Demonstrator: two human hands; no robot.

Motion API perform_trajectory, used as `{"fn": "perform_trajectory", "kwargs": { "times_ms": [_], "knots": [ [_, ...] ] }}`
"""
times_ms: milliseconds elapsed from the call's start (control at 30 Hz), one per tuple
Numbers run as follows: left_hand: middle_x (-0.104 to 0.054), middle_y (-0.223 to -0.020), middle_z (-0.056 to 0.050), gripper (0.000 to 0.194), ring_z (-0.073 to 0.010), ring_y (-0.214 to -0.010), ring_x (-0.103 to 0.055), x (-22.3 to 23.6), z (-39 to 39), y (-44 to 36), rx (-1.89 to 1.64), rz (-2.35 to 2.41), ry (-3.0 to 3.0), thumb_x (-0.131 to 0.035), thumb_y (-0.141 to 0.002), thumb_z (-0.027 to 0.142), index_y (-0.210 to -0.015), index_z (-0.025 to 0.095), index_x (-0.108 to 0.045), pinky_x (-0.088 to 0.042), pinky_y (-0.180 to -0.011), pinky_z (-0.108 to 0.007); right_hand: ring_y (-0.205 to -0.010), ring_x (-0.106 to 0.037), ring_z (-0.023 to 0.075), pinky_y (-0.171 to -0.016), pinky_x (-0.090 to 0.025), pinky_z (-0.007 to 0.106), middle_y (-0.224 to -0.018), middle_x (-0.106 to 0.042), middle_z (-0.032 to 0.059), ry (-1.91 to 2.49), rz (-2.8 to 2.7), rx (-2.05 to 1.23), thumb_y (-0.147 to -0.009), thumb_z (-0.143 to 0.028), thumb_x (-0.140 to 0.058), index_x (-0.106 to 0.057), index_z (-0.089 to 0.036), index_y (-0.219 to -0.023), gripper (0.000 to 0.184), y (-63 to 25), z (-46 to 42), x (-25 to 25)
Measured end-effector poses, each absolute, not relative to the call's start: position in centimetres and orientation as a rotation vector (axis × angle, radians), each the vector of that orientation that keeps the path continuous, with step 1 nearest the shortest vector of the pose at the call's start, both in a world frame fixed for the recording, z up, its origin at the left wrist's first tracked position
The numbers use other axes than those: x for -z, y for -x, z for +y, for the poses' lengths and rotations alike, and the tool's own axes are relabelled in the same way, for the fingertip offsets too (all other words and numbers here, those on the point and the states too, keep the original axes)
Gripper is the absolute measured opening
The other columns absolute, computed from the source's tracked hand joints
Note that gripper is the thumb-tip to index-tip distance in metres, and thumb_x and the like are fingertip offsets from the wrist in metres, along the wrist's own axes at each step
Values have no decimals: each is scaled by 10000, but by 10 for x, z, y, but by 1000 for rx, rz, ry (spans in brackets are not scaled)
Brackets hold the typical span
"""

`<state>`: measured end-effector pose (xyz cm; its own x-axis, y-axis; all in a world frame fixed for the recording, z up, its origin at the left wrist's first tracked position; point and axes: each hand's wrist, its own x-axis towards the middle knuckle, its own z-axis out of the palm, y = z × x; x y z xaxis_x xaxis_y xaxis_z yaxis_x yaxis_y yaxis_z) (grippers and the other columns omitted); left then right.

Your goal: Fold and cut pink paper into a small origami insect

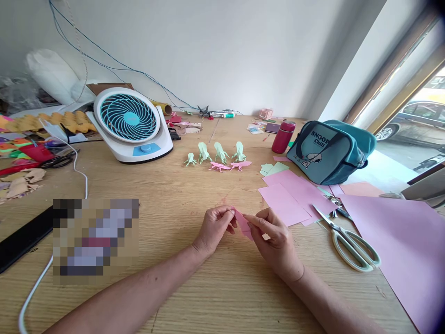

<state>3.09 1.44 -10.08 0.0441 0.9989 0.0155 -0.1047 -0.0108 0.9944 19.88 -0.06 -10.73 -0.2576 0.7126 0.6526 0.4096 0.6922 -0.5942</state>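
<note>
A small folded piece of pink paper (pixel 244 226) is pinched between both hands, near the middle of the table. My left hand (pixel 214 228) grips its upper left end between thumb and fingers. On its right side, my right hand (pixel 273 239) presses it with thumb and index finger. Behind the hands stand several pale green folded paper figures (pixel 219 153), with two pink folded paper figures (pixel 219 167) just in front of them. Pink paper sheets (pixel 281 202) lie right of my right hand, and open scissors (pixel 347 239) rest beside them.
A white and blue fan (pixel 130 118) stands at the back left, with a white cable (pixel 85 176) near it. A red flask (pixel 283 137) and a teal bag (pixel 327 150) stand at the back right. A large pink sheet (pixel 399 236) covers the table's right edge.
</note>
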Motion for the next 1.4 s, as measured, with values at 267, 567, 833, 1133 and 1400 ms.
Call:
{"fn": "perform_trajectory", "kwargs": {
  "times_ms": [267,567,833,1133,1400],
  "knots": [
    [-573,-611,-2,214,-101,-553,-533,102,17,-29,-1175,1058,-1085,-573,-768,292,-685,131,-686,-477,-461,-177,-754,-558,159,-639,-533,279,-877,-524,53,820,-2066,-267,-959,-81,-471,-619,-262,-1290,405,-200,-4,107],
    [-614,-660,-9,244,-120,-588,-584,100,16,-29,-1114,1056,-1212,-545,-829,325,-741,138,-674,-512,-533,-215,-807,-578,175,-729,-563,303,-940,-516,74,805,-2169,-275,-974,-92,-449,-497,-258,-1405,464,-198,-7,108],
    [-612,-687,-6,235,-118,-609,-533,103,19,-26,-1125,1051,-1314,-550,-866,332,-759,151,-656,-435,-580,-214,-866,-616,215,-763,-572,352,-1008,-591,107,799,-2245,-183,-960,-132,-500,-429,-240,-1419,477,-196,-12,106],
    [-631,-764,-5,207,-132,-700,-568,100,13,-27,-1160,917,-1306,-553,-896,330,-839,159,-655,-462,-706,-239,-927,-634,235,-811,-576,366,-1059,-608,128,701,-2294,-210,-935,-198,-579,-507,-201,-1311,383,-196,-17,99],
    [-560,-670,31,186,-96,-586,-524,104,13,-27,-1089,833,-1200,-613,-886,353,-872,169,-633,-440,-595,-210,-1025,-597,279,-852,-538,434,-1116,-584,152,626,-2281,-274,-960,-353,-533,-500,-185,-1347,423,-202,-16,93]
  ]
}}
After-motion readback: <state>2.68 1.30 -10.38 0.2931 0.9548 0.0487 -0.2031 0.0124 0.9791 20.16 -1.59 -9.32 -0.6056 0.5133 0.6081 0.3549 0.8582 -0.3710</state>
